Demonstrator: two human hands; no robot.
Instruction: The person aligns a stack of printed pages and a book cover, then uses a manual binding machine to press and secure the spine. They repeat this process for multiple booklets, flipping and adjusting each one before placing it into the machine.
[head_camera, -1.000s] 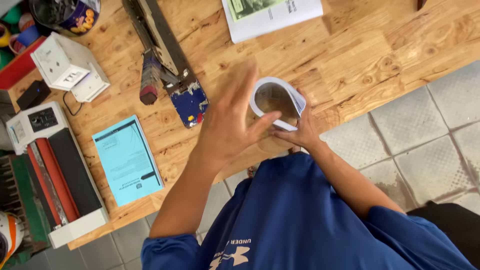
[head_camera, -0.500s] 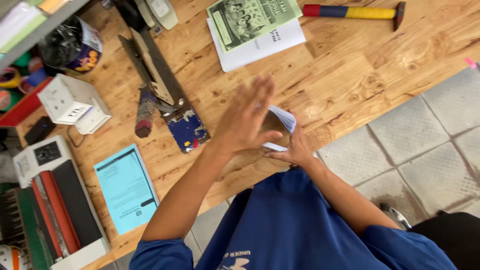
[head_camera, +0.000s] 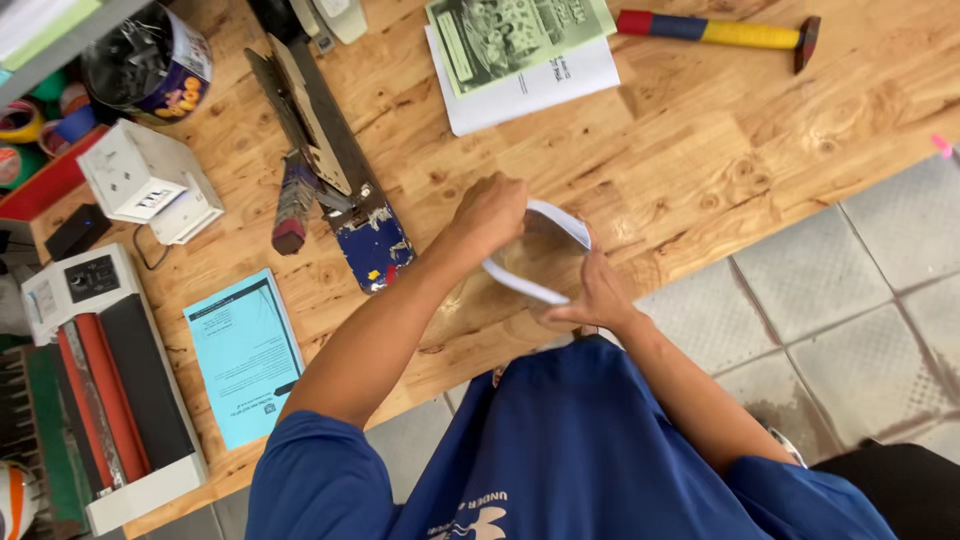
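Left hand (head_camera: 490, 215) closing fingers on top edge of curved white paper strip (head_camera: 540, 255); right hand (head_camera: 598, 295) pinching its lower side. Strip hovering over wooden bench (head_camera: 700, 150) edge, scraper (head_camera: 340, 180) lying nearby.

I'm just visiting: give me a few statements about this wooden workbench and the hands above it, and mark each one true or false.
1. Both hands, left hand and right hand, hold a curved white paper strip. True.
2. The hammer with the yellow, blue and red handle lies on the tiled floor. False: it lies on the wooden workbench.
3. A light blue sheet lies flat on the bench. True.
4. The left hand grips the hammer. False: it is on the paper strip.
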